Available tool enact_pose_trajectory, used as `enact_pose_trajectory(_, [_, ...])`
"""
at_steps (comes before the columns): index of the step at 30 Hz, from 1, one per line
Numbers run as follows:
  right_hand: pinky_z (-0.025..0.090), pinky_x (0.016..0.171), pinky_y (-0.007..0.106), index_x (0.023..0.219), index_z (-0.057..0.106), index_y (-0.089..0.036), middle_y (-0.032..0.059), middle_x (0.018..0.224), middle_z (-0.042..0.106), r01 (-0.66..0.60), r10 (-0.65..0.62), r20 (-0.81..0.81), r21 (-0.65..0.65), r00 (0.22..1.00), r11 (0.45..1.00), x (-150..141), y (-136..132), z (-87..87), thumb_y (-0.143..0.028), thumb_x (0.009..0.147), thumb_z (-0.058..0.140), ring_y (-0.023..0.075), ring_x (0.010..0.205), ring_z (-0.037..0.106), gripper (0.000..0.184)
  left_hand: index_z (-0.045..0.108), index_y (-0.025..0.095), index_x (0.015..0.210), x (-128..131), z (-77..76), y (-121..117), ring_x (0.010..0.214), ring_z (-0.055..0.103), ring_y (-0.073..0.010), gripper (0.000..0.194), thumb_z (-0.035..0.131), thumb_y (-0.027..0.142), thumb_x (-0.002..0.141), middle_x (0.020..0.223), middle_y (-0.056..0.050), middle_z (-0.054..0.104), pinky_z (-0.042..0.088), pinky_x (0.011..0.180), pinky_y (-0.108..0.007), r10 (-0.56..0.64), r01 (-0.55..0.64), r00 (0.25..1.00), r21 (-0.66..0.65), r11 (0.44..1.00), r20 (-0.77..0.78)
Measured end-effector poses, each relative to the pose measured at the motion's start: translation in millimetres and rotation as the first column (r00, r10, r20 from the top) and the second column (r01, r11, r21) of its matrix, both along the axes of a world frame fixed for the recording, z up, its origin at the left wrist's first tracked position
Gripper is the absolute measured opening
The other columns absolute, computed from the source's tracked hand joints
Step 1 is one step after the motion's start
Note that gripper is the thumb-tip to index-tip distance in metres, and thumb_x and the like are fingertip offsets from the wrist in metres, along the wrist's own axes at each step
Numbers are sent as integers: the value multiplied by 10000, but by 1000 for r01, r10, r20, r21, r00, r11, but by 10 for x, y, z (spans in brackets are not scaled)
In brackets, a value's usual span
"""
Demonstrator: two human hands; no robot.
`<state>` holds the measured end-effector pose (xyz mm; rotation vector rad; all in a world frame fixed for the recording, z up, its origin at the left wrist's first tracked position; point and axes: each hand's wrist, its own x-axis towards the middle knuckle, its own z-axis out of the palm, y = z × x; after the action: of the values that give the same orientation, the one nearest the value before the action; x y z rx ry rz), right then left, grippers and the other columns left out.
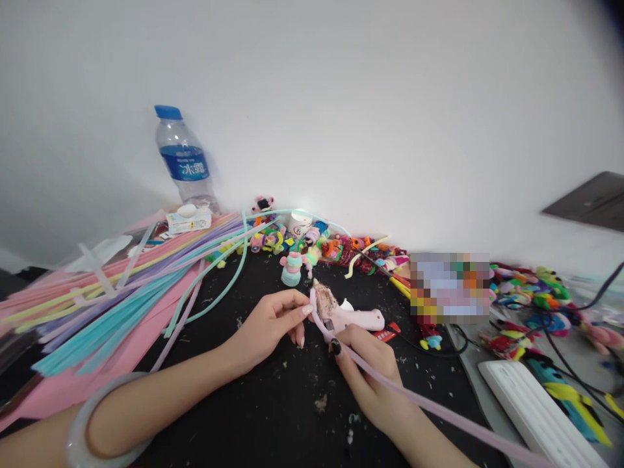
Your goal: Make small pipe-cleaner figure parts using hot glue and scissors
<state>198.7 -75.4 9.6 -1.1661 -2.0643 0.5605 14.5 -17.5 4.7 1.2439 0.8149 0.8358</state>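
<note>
My left hand [275,322] pinches the upper end of a long pale pink pipe cleaner [429,406] between thumb and fingers. My right hand [368,370] grips the same pipe cleaner a little lower, and the rest of it trails off toward the lower right. Just behind both hands a pink glue gun [358,318] lies on the black table [273,409], its crusted nozzle close to the pinched end. A pale bangle [90,416] circles my left wrist.
Bundles of coloured pipe cleaners [112,292] on pink sheets fill the left. A water bottle [184,159] stands by the wall. Small fuzzy figures [312,244] line the back, more at the right [536,296]. A white keyboard [531,409] and black cables lie at right.
</note>
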Motion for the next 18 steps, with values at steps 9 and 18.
enact_pose_trajectory(9, [322,525,233,721,520,-172,-13,616,479,43,-47,-130,-31,990,999,2,34,-4,-139,878,433,120,550,434,183,590,120,765,-17,-2,-14,453,522,-86,196,547,300,831,541,26,560,396,502,-197,-166,168,985,24,986,-48])
enact_pose_trajectory(18, [300,528,229,687,480,-188,-32,605,436,48,-54,-174,-41,983,998,30,28,-26,-119,885,422,114,546,400,218,605,116,749,-13,40,-64,459,518,-74,163,545,246,828,543,37,564,393,505,-185,-272,273,957,-4,962,-96])
